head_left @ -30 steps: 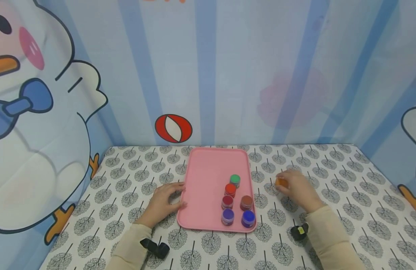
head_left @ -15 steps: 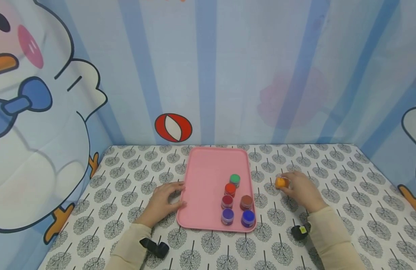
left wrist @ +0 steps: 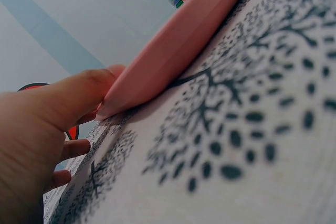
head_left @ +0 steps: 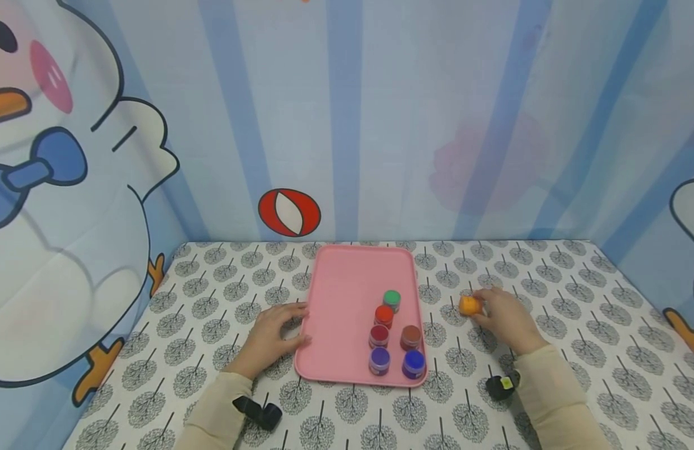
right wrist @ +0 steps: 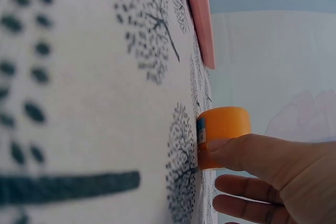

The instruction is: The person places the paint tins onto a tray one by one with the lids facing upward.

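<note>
My right hand [head_left: 507, 320] holds a small orange jar [head_left: 469, 305] between thumb and fingers, on the patterned cloth right of the tray. In the right wrist view the jar [right wrist: 226, 121] stands upright with a label near its base, and the thumb [right wrist: 236, 151] presses its side. The other fingers lie loosely curled, and the index fingertip is hidden. My left hand [head_left: 269, 337] rests at the left edge of a pink tray [head_left: 347, 281], thumb and forefinger spread and touching the rim. Its remaining fingers lie near the cloth in the left wrist view.
Several small jars stand in the tray's right half: green [head_left: 391, 300], bright red [head_left: 384, 316], dark red [head_left: 379, 337], brown [head_left: 411, 338], purple [head_left: 379, 360] and blue [head_left: 414, 364]. A cartoon-printed curtain [head_left: 392, 125] rises behind the table.
My right hand has drawn back slightly to the right, so more of the orange jar shows. The jar has barely shifted. My left hand and the tray have stayed in place.
</note>
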`<action>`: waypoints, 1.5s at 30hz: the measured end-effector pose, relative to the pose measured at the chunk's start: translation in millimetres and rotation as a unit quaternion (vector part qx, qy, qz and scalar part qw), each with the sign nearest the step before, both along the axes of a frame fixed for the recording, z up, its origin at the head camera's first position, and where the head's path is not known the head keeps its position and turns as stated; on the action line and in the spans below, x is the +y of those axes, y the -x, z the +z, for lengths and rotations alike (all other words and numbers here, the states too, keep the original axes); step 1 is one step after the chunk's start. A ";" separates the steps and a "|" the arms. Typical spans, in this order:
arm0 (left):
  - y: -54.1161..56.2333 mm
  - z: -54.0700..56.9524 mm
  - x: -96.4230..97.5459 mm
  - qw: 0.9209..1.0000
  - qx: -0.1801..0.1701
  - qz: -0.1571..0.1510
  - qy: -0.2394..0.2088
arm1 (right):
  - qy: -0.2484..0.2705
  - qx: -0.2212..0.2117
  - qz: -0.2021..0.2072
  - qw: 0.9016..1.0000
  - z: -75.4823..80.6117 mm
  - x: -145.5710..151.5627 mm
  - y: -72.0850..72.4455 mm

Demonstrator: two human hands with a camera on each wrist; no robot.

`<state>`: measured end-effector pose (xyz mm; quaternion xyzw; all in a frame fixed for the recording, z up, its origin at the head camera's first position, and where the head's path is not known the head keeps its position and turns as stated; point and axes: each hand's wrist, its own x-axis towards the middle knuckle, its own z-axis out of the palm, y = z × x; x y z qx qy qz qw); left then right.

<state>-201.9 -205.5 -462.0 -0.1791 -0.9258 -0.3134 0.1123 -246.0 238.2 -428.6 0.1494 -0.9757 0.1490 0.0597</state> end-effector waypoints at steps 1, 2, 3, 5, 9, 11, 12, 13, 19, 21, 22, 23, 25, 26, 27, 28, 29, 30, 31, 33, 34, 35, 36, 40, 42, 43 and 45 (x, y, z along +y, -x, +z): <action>-0.1 0.0 0.1 1.000 0.000 0.000 -0.001 | 0.001 -0.001 0.000 1.000 0.0 0.3 0.2; -0.1 0.0 0.2 1.000 0.000 0.000 -0.001 | 0.001 -0.001 0.000 1.000 0.2 0.5 0.2; -0.2 -0.1 0.3 1.000 0.000 0.000 -0.002 | 0.001 -0.001 0.000 1.000 0.3 0.6 0.3; -0.3 -0.4 0.4 1.000 0.000 0.000 -0.002 | 0.001 -0.004 -0.001 1.000 1.0 0.6 -0.1; -0.5 -0.8 0.6 1.000 -0.003 0.002 -0.003 | 0.002 -0.012 -0.005 1.000 2.0 0.0 -0.5; -0.3 -0.9 0.7 1.000 -0.003 0.003 0.000 | 0.001 -0.015 -0.007 1.000 2.5 -0.3 -0.6; -0.3 -0.9 0.7 1.000 -0.003 0.004 0.001 | 0.003 -0.018 -0.008 1.000 3.2 -0.7 -0.8; -0.3 -0.8 0.7 1.000 -0.003 0.003 0.001 | 0.004 -0.020 -0.011 1.000 3.3 -0.7 -0.7; -0.3 -0.5 0.3 1.000 0.001 0.002 0.001 | 0.013 -0.034 -0.013 0.999 5.7 -2.1 -1.6; -0.2 -0.6 0.0 1.000 0.004 0.001 0.001 | 0.015 -0.036 -0.013 0.999 6.5 -2.8 -1.9; -0.2 -0.6 -0.2 1.000 0.006 0.001 0.001 | 0.015 -0.037 -0.013 0.999 6.9 -3.2 -2.0; -0.2 -0.7 -0.3 1.000 0.007 0.001 0.001 | 0.016 -0.038 -0.012 0.999 7.1 -3.4 -2.0; 0.0 -0.9 -0.5 1.000 0.009 0.001 0.001 | 0.020 -0.037 -0.011 0.999 7.6 -4.0 -2.1; 0.1 -0.9 -0.6 1.000 0.010 0.000 0.001 | 0.021 -0.035 -0.010 0.999 7.8 -4.3 -2.1; 0.2 -1.1 -0.6 1.000 0.011 0.000 0.000 | 0.022 -0.033 -0.009 0.999 8.1 -4.6 -2.2; 0.4 -1.2 -0.7 1.000 0.012 0.000 0.000 | 0.022 -0.031 -0.007 0.999 8.3 -4.8 -2.2; 0.5 -1.2 -0.8 1.000 0.011 0.000 0.000 | 0.023 -0.030 -0.006 0.999 8.5 -5.1 -2.2; 0.6 -1.2 -0.8 1.000 0.012 -0.001 -0.001 | 0.022 -0.027 -0.005 0.999 8.6 -5.3 -2.1; 0.7 -1.3 -0.8 1.000 0.012 -0.001 0.000 | 0.023 -0.027 -0.004 0.999 8.6 -5.6 -2.1; 0.7 -1.4 -0.7 1.000 0.010 -0.002 -0.001 | 0.024 -0.026 -0.004 0.999 8.8 -6.4 -2.2; 0.7 -1.4 -0.6 1.000 0.009 -0.002 0.000 | 0.025 -0.026 -0.004 0.999 8.8 -6.7 -2.4; 0.7 -1.4 -0.4 1.000 0.007 -0.002 0.000 | 0.028 -0.026 -0.004 0.999 9.0 -7.2 -2.6; 0.7 -1.5 -0.3 1.000 0.006 -0.002 0.001 | 0.029 -0.026 -0.004 0.999 8.9 -7.6 -2.7; 0.3 -0.6 0.1 1.000 0.001 0.000 0.001 | 0.039 -0.021 0.000 0.999 10.4 -9.7 -3.8; 0.2 -0.1 0.3 1.000 0.001 0.000 0.000 | 0.042 -0.016 0.004 0.999 11.2 -10.5 -4.2; 0.1 0.2 0.4 1.000 0.001 0.000 0.001 | 0.043 -0.014 0.006 0.999 11.9 -11.0 -4.5; -0.1 0.5 0.6 1.000 0.002 0.000 0.001 | 0.045 -0.012 0.009 0.999 12.9 -11.8 -4.8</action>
